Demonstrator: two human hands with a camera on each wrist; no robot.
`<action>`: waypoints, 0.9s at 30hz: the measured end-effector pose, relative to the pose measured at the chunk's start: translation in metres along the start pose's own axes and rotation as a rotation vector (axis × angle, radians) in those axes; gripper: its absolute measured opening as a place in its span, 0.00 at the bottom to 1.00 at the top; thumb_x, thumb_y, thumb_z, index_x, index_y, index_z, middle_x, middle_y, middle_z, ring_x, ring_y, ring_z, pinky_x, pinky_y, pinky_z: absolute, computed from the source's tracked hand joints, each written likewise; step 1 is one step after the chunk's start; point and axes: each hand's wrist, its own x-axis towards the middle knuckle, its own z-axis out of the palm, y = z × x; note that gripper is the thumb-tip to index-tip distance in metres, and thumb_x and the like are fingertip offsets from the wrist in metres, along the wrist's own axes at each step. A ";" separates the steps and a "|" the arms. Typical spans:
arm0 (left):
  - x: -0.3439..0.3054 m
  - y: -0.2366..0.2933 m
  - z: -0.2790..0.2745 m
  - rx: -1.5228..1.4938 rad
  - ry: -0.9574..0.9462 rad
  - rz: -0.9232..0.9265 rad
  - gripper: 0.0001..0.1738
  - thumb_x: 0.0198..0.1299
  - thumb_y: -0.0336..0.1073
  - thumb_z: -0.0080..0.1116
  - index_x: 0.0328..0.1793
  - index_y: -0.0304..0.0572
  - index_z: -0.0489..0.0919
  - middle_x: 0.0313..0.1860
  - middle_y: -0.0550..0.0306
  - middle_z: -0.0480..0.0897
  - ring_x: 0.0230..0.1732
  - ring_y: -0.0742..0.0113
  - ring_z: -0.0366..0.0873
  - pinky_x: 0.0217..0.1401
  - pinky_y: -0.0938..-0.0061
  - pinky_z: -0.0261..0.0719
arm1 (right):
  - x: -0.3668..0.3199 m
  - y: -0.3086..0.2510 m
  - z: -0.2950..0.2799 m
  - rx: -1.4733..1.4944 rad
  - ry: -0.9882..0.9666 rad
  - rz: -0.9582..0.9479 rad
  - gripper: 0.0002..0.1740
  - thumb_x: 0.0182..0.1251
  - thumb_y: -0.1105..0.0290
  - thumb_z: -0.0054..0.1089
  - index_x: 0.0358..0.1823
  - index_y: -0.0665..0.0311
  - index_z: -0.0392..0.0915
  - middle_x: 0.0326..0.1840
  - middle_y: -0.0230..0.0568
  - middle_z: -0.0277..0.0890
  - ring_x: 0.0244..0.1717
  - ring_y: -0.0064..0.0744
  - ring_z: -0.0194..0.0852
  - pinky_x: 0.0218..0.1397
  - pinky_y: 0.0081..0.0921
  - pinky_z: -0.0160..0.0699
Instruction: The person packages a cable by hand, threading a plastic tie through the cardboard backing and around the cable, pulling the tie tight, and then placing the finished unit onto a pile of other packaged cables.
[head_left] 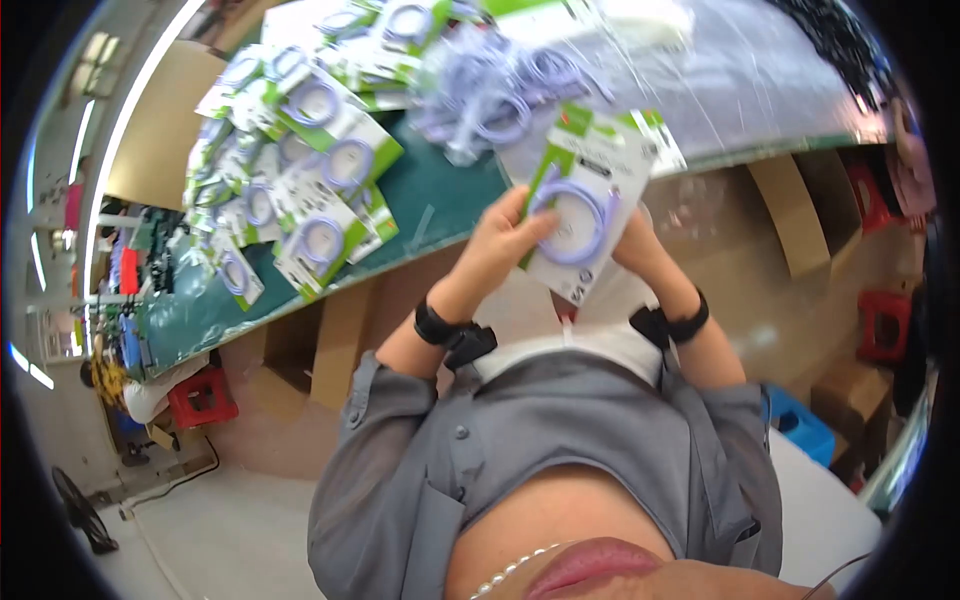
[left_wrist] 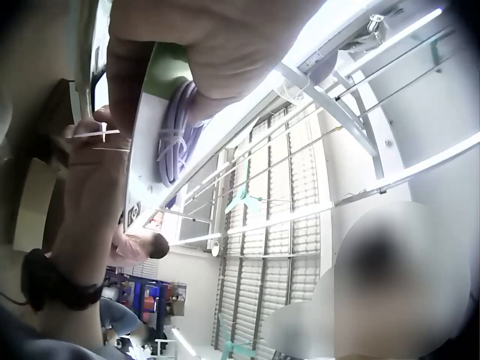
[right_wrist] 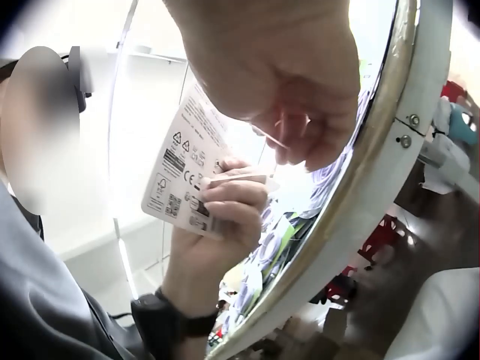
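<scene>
My left hand [head_left: 490,238] holds a white and green retail card [head_left: 622,160], thumb on its front and fingers behind. A coiled lilac cable [head_left: 601,238] is fastened to the card's front, bound with a white tie [left_wrist: 174,141] in the left wrist view. Printed symbols cover the card's back [right_wrist: 180,169] in the right wrist view. My right hand [right_wrist: 292,97] is behind the card, its fingertips curled together close to the left fingers. Thin white strip ends [left_wrist: 97,135] stick out at the right fingers, which appear to pinch them.
Many similar carded cables [head_left: 320,170] lie heaped at the left on the green table [head_left: 440,200]. Loose lilac cables in clear bags [head_left: 480,90] lie beyond the card. Open cardboard boxes [head_left: 790,215] and red stools [head_left: 885,325] stand below the table edge.
</scene>
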 end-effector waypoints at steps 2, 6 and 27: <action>0.001 0.009 -0.010 -0.119 -0.064 -0.204 0.18 0.63 0.38 0.58 0.54 0.34 0.73 0.44 0.59 0.79 0.41 0.75 0.78 0.45 0.79 0.77 | -0.001 0.013 0.002 -0.046 0.111 0.003 0.12 0.66 0.76 0.51 0.50 0.70 0.73 0.42 0.39 0.79 0.41 0.30 0.76 0.45 0.25 0.76; 0.012 0.032 -0.031 -0.222 -0.137 -0.343 0.19 0.63 0.40 0.59 0.54 0.37 0.72 0.43 0.60 0.79 0.39 0.75 0.78 0.43 0.79 0.77 | -0.012 0.015 0.003 0.246 0.134 0.408 0.08 0.67 0.76 0.50 0.46 0.68 0.74 0.32 0.33 0.76 0.31 0.20 0.73 0.36 0.19 0.74; 0.104 0.022 -0.060 1.214 -0.022 0.514 0.15 0.54 0.25 0.58 0.49 0.37 0.74 0.36 0.53 0.79 0.39 0.58 0.77 0.43 0.67 0.76 | -0.014 0.017 0.024 0.170 -0.162 0.525 0.04 0.68 0.75 0.50 0.40 0.64 0.74 0.28 0.29 0.73 0.29 0.15 0.69 0.32 0.16 0.70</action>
